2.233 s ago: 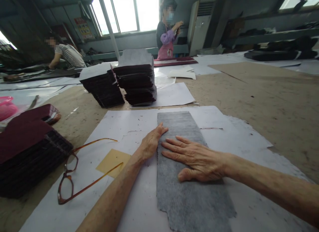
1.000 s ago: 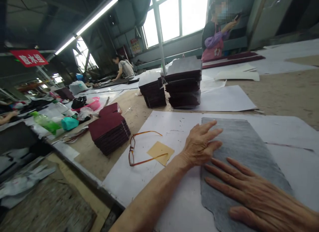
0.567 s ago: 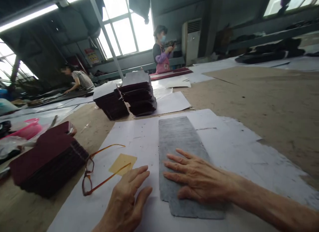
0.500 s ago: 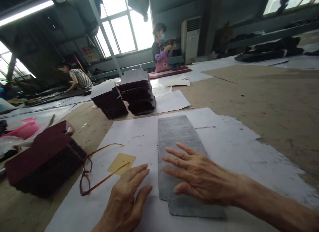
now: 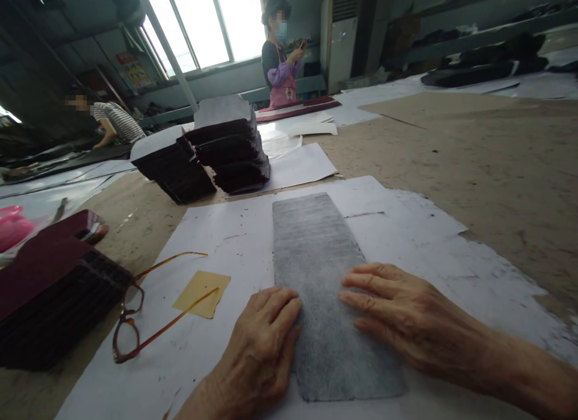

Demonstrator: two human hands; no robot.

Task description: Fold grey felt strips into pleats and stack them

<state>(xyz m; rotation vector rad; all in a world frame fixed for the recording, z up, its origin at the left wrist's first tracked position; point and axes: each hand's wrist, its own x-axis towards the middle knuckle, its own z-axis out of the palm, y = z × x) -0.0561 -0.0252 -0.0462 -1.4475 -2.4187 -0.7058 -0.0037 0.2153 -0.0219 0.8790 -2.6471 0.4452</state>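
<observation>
Head view showed a grey panel (image 5: 316,245) lying flat on a white paper sheet (image 5: 244,257), which was spread over a brown worktable (image 5: 451,161). The panel's long side ran away from the person, between the two hands.

The left hand (image 5: 262,342) rested at the panel's near left edge, fingers bent and held close together, their tips over the margin. Whether they gripped the edge could not be determined. The right hand (image 5: 401,311) was at the opposite edge with its fingers extended and slightly parted, nothing enclosed in them; the tips lay over the panel, contact not confirmed.

Left of the panel, eyeglasses (image 5: 128,313) lay with both temples unfolded, one crossing a yellow square (image 5: 192,290). Farther left stood a maroon-topped stack (image 5: 58,275). Beyond the sheet were two pale-topped stacks, a taller one (image 5: 232,146) and a leaning one (image 5: 174,167). One person in a pink apron (image 5: 282,71) stood in the background.
</observation>
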